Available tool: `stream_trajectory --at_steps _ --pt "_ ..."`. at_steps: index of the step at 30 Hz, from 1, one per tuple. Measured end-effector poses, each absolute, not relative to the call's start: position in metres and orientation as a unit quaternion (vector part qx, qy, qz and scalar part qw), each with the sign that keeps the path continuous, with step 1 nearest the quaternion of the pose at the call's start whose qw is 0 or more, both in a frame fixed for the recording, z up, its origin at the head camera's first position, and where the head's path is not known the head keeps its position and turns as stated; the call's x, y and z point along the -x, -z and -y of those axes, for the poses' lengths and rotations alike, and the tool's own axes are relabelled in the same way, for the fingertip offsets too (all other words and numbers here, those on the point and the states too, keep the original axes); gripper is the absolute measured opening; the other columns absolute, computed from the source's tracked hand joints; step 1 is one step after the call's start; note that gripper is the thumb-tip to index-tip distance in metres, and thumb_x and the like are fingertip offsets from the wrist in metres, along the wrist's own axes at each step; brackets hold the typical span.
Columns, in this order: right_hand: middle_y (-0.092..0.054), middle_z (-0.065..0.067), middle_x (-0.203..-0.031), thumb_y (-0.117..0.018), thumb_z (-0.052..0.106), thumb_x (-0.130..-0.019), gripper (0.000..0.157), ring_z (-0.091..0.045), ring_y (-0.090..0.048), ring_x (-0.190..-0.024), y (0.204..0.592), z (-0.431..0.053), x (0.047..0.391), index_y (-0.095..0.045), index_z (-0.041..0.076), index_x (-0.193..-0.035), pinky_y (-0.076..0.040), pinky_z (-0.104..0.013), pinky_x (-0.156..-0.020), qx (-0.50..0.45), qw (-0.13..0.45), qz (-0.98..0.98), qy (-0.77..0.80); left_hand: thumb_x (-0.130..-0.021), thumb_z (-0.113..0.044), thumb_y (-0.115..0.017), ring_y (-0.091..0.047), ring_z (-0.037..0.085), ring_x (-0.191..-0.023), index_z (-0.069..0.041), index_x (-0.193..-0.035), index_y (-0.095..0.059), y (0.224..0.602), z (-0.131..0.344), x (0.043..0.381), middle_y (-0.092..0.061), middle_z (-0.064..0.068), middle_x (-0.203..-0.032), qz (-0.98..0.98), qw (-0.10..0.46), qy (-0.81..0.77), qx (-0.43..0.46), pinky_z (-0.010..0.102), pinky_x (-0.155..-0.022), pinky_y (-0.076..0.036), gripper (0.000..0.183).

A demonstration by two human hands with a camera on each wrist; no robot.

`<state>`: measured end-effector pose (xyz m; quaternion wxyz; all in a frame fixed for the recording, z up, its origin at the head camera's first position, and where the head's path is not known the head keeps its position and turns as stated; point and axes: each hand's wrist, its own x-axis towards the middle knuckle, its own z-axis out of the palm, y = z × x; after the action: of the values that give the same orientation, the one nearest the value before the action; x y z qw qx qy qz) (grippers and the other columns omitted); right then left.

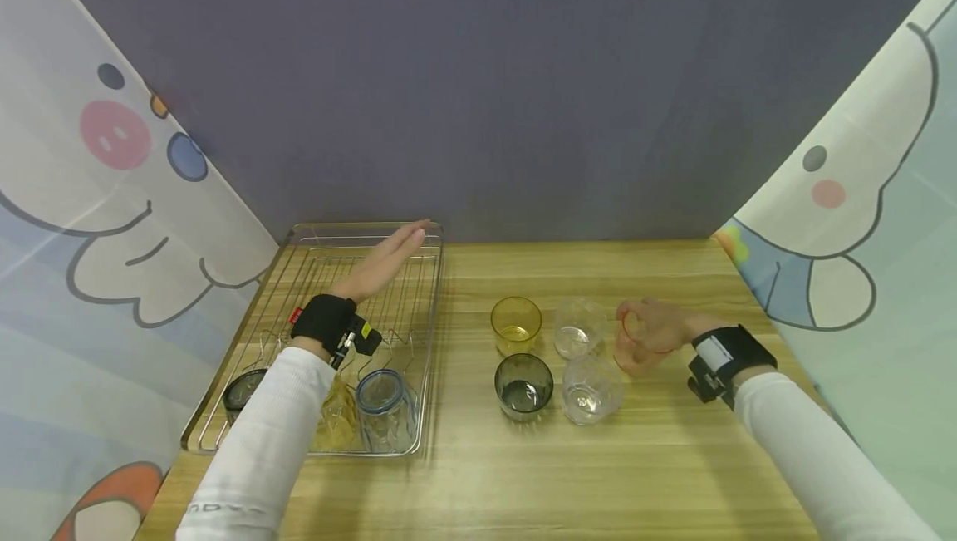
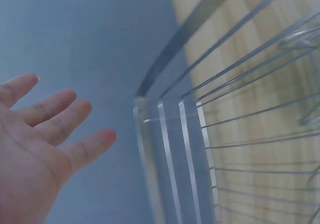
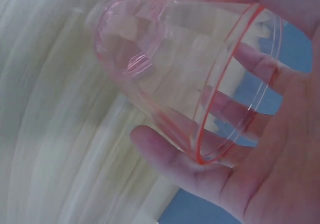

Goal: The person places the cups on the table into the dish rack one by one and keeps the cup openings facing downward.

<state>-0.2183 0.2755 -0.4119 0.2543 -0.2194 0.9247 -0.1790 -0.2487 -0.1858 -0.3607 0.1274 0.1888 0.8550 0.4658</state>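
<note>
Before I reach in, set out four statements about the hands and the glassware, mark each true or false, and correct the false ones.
1. The right hand holds the pink cup. True.
2. The left hand grips a cup. False: the left hand holds nothing, and its fingers are extended.
3. In the head view, the yellow cup on the table stands just beyond the dark grey cup. True.
4. The wire rack holds no glassware. False: a blue-tinted glass, among others, is in the wire rack.

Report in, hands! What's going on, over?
Right hand gripping pink glass. Left hand holding nothing, by wire rack. Two clear glasses stand between pink glass and rack.
</note>
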Motion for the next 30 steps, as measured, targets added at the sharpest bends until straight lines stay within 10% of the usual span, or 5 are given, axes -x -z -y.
stream_trajectory --at_steps 9,30 --pt "-0.041 -0.037 -0.125 -0.077 0.015 -0.067 0.068 -0.014 -0.049 -0.055 0.389 -0.271 0.224 -0.046 0.005 -0.127 -0.043 -0.023 -0.046 0.162 0.317 -0.901 0.248 -0.105 -0.057 -0.026 -0.021 0.029 -0.152 -0.035 -0.157 -0.018 0.333 0.194 0.252 -0.02 0.001 -0.166 -0.867 0.086 -0.452 -0.191 0.06 -0.119 -0.022 0.057" --pt "-0.04 -0.027 -0.135 -0.075 0.033 -0.08 0.07 -0.033 -0.056 -0.106 0.332 -0.263 0.23 -0.038 0.013 -0.136 -0.058 -0.034 -0.061 0.135 0.367 -0.888 0.241 -0.099 -0.067 -0.028 -0.015 0.022 -0.155 -0.036 -0.157 -0.011 0.305 0.155 0.245 -0.012 -0.004 -0.167 -0.885 0.053 -0.374 -0.27 0.052 -0.123 -0.022 0.069"
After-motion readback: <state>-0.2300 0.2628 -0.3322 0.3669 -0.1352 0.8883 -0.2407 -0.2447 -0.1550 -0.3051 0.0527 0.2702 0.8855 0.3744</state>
